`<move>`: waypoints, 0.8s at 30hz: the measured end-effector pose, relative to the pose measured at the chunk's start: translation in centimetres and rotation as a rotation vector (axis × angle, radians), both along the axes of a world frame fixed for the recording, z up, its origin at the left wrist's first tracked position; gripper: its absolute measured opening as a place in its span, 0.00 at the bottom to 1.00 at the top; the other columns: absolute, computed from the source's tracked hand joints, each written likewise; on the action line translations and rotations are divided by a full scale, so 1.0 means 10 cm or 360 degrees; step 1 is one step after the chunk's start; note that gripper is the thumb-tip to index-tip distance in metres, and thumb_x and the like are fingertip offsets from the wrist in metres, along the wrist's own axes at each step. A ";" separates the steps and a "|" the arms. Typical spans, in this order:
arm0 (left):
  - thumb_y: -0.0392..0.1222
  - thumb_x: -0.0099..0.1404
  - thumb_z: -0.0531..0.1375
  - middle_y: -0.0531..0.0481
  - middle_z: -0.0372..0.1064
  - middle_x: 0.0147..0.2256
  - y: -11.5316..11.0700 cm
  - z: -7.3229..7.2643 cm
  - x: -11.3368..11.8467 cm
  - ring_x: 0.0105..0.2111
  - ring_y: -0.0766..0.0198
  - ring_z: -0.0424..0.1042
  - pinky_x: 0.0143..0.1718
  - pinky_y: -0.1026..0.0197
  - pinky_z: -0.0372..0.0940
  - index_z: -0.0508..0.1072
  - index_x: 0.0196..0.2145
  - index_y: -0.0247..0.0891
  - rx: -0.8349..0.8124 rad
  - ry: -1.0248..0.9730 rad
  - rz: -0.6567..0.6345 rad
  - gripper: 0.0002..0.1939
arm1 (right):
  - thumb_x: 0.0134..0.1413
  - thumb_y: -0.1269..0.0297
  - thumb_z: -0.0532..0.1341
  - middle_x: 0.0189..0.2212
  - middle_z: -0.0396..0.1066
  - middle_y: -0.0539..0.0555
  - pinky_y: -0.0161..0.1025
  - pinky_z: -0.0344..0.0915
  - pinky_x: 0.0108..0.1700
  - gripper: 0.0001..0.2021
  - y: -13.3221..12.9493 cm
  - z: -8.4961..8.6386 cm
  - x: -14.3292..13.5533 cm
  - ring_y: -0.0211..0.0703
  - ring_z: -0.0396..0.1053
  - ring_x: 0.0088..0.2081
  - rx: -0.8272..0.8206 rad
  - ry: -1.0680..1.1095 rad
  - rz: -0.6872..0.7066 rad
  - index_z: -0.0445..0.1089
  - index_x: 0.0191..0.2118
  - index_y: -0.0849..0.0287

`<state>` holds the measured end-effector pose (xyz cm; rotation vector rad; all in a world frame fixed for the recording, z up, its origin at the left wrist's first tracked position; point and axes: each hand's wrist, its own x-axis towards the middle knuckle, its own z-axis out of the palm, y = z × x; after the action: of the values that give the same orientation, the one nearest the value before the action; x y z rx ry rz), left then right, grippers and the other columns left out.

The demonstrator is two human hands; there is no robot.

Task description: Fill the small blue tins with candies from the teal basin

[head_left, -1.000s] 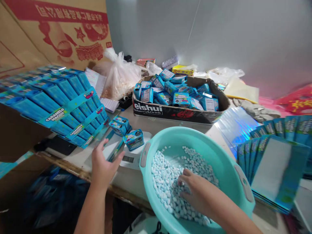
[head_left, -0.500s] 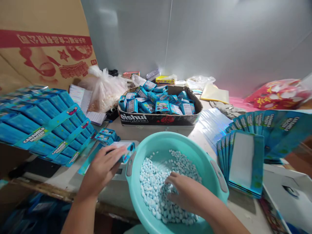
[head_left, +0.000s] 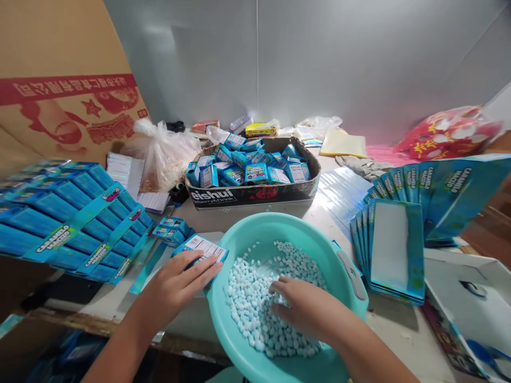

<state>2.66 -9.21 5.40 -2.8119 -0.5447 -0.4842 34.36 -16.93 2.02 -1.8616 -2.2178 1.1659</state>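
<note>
My left hand [head_left: 181, 284] is closed on a small blue printed box [head_left: 205, 247], tilted at the left rim of a turquoise basin [head_left: 255, 226]. Its white label panel faces up. Many pale blue and white candies [head_left: 255, 298] lie in the basin. My right hand [head_left: 297, 303] reaches in among them, its thumb and forefinger apart and the other fingers partly hidden. No candy can be made out between the fingertips. Two small blue boxes [head_left: 171, 231] sit on the table just behind my left hand.
Behind the basin stands a dark carton [head_left: 251, 196] full of blue boxes. Blue display trays of boxes [head_left: 75, 218] stand at the left. Flat blue cartons [head_left: 399, 250] and an open white box [head_left: 479, 287] are at the right.
The blue box in my left hand has tipped, so its label panel now shows more, and it sits nearer the basin rim. The view has shifted slightly.
</note>
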 end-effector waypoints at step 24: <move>0.51 0.61 0.69 0.40 0.74 0.51 0.17 -0.99 -0.04 0.50 0.49 0.76 0.53 0.47 0.72 0.68 0.59 0.39 -0.1027 -0.2066 0.1230 0.32 | 0.62 0.56 0.56 0.53 0.72 0.56 0.46 0.63 0.48 0.18 0.00 -0.07 -0.01 0.56 0.73 0.49 -0.0049 0.0038 -0.0030 0.71 0.54 0.51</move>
<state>2.24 -7.54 -4.50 -1.9866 -2.1553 -2.1587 34.22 -16.90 1.35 -1.8654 -2.1779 1.2195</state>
